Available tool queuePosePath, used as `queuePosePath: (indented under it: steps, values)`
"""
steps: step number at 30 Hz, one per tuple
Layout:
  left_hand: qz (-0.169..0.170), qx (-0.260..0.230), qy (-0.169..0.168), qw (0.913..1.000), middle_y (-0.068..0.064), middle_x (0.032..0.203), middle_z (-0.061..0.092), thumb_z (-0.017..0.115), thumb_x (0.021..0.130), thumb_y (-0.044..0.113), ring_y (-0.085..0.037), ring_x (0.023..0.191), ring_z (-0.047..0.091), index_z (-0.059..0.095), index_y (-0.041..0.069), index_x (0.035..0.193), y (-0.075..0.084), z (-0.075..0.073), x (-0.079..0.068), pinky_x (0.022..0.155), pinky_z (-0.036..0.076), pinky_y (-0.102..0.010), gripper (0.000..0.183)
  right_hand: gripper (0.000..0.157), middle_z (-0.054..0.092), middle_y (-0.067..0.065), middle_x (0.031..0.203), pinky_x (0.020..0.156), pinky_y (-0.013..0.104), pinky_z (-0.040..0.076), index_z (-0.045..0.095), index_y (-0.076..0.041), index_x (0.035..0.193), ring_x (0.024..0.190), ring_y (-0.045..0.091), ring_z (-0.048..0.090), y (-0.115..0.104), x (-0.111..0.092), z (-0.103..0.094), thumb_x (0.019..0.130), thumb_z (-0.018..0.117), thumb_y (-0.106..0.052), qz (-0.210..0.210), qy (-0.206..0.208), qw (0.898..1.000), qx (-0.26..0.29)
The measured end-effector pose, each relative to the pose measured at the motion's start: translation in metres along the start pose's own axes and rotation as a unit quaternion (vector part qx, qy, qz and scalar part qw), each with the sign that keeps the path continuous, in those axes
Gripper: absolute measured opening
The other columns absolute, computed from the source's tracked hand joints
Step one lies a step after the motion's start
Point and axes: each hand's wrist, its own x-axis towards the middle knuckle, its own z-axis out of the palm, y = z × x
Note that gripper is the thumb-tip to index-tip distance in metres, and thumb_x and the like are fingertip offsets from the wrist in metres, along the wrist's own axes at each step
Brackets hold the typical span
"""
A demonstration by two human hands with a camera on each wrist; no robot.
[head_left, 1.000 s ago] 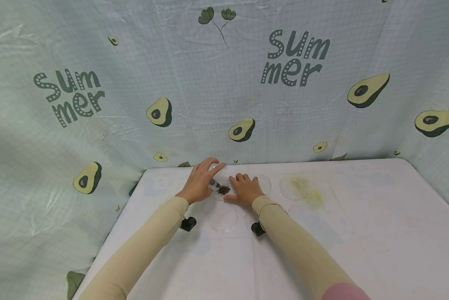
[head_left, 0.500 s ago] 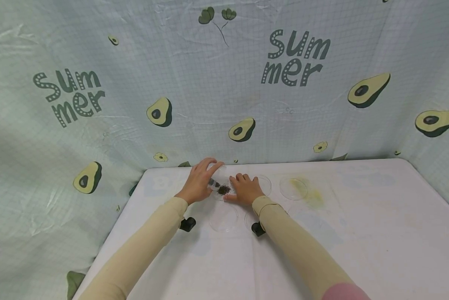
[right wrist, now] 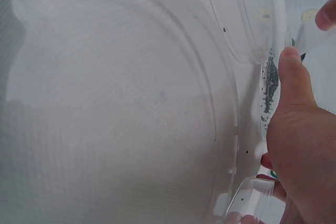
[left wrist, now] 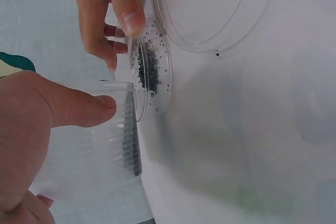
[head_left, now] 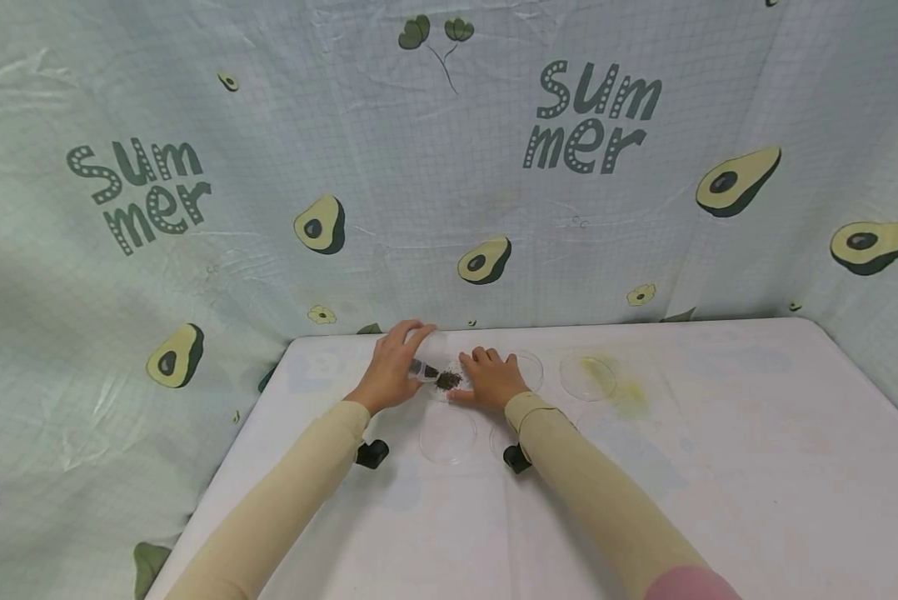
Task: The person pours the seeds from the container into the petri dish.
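Observation:
My left hand (head_left: 391, 371) grips a clear ribbed plastic cup (left wrist: 92, 148), tipped on its side with its mouth toward the right hand. Small dark grains (left wrist: 131, 140) lie along the cup's lower wall. Just beyond its mouth, a heap of similar grains (head_left: 449, 381) sits in a clear petri dish (left wrist: 164, 90), with single grains scattered round it. My right hand (head_left: 496, 380) holds this dish, thumb (right wrist: 294, 74) at the near side of its rim and fingers round the far side. The palm hides part of the dish.
Several more clear petri dishes stand on the white table: one (head_left: 421, 440) nearer the person, another (head_left: 561, 379) to the right by a yellow stain (head_left: 631, 396). A few loose grains (left wrist: 218, 54) dot the cloth. A patterned curtain (head_left: 404, 283) hangs behind the table's back edge.
My left hand has drawn slightly left and toward the person, and the cup lies lower with more of its dark grains showing. The right hand has stayed in place.

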Motion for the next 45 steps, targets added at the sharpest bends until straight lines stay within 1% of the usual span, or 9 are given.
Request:
queuePosePath:
  steps: [8, 16, 21, 24, 27, 34, 37, 41, 45]
  values:
    - [-0.005, -0.009, 0.014, 0.9998, -0.014, 0.141, 0.042, 0.085, 0.070, 0.008, -0.033, 0.134, 0.039, 0.042, 0.012, 0.143, -0.006, 0.003, -0.007, 0.105, 0.038, -0.056, 0.085, 0.081, 0.050, 0.008, 0.137, 0.095, 0.057, 0.045, 0.044, -0.019, 0.144, 0.125, 0.029, 0.049, 0.001, 0.000, 0.007, 0.083, 0.053, -0.072, -0.001, 0.007, 1.000, -0.007]
    - [-0.032, -0.029, 0.012, 0.9990, -0.018, 0.141, 0.042, 0.083, 0.070, 0.008, -0.036, 0.133, 0.040, 0.039, 0.010, 0.145, -0.013, 0.007, -0.019, 0.103, 0.039, -0.057, 0.087, 0.083, 0.049, 0.008, 0.138, 0.095, 0.057, 0.044, 0.043, -0.019, 0.145, 0.126, 0.029, 0.049, -0.001, -0.002, 0.018, 0.083, 0.053, -0.073, -0.009, 0.001, 1.000, 0.002]
    - [-0.039, -0.043, 0.018, 0.9982, -0.019, 0.142, 0.042, 0.084, 0.071, 0.011, -0.038, 0.132, 0.042, 0.036, 0.009, 0.145, -0.015, 0.007, -0.022, 0.101, 0.040, -0.059, 0.088, 0.082, 0.050, 0.007, 0.137, 0.094, 0.056, 0.045, 0.044, -0.019, 0.144, 0.125, 0.028, 0.050, -0.001, -0.001, 0.021, 0.082, 0.052, -0.074, -0.010, 0.013, 1.000, -0.009]
    - [-0.046, -0.052, 0.019, 0.9974, -0.020, 0.142, 0.042, 0.085, 0.071, 0.012, -0.038, 0.131, 0.043, 0.035, 0.006, 0.145, -0.016, 0.006, -0.022, 0.102, 0.040, -0.059, 0.089, 0.082, 0.050, 0.007, 0.137, 0.094, 0.056, 0.045, 0.044, -0.019, 0.144, 0.125, 0.028, 0.050, 0.000, -0.002, 0.020, 0.083, 0.052, -0.073, -0.009, 0.014, 1.000, -0.010]
    - [-0.056, -0.064, 0.015, 0.9962, -0.021, 0.143, 0.041, 0.084, 0.072, 0.012, -0.039, 0.130, 0.044, 0.034, 0.004, 0.145, -0.017, 0.005, -0.022, 0.105, 0.038, -0.059, 0.089, 0.081, 0.050, 0.008, 0.136, 0.093, 0.056, 0.044, 0.045, -0.019, 0.143, 0.124, 0.028, 0.050, 0.000, -0.003, 0.017, 0.083, 0.053, -0.072, -0.008, 0.015, 1.000, -0.003]
    - [-0.087, -0.086, 0.009, 0.9924, -0.022, 0.144, 0.039, 0.083, 0.074, 0.012, -0.041, 0.132, 0.043, 0.031, 0.003, 0.146, -0.020, 0.004, -0.019, 0.111, 0.032, -0.058, 0.090, 0.080, 0.051, 0.009, 0.136, 0.094, 0.057, 0.044, 0.045, -0.017, 0.143, 0.125, 0.029, 0.049, 0.000, -0.003, 0.009, 0.083, 0.055, -0.070, -0.008, 0.021, 1.000, 0.003]
    - [-0.099, -0.101, 0.009, 0.9899, -0.022, 0.144, 0.038, 0.083, 0.074, 0.011, -0.041, 0.132, 0.042, 0.030, 0.004, 0.147, -0.021, 0.003, -0.018, 0.112, 0.033, -0.056, 0.091, 0.081, 0.052, 0.009, 0.135, 0.093, 0.056, 0.045, 0.045, -0.018, 0.142, 0.124, 0.028, 0.050, 0.001, -0.002, 0.009, 0.082, 0.054, -0.072, -0.008, 0.027, 1.000, -0.004]
    - [-0.118, -0.114, 0.001, 0.9865, -0.021, 0.145, 0.036, 0.083, 0.074, 0.012, -0.040, 0.133, 0.042, 0.027, 0.003, 0.148, -0.021, 0.003, -0.019, 0.111, 0.036, -0.054, 0.093, 0.082, 0.052, 0.008, 0.134, 0.093, 0.055, 0.045, 0.046, -0.018, 0.142, 0.123, 0.027, 0.050, 0.002, -0.001, 0.010, 0.082, 0.054, -0.073, -0.007, 0.032, 0.999, -0.009]
    - [-0.146, -0.122, -0.004, 0.9817, -0.020, 0.149, 0.033, 0.083, 0.075, 0.017, -0.039, 0.135, 0.040, 0.026, 0.003, 0.149, -0.021, 0.002, -0.020, 0.110, 0.037, -0.053, 0.095, 0.082, 0.052, 0.008, 0.135, 0.093, 0.055, 0.045, 0.045, -0.019, 0.143, 0.123, 0.027, 0.050, 0.002, 0.000, 0.010, 0.082, 0.054, -0.073, -0.006, 0.031, 0.999, -0.008]
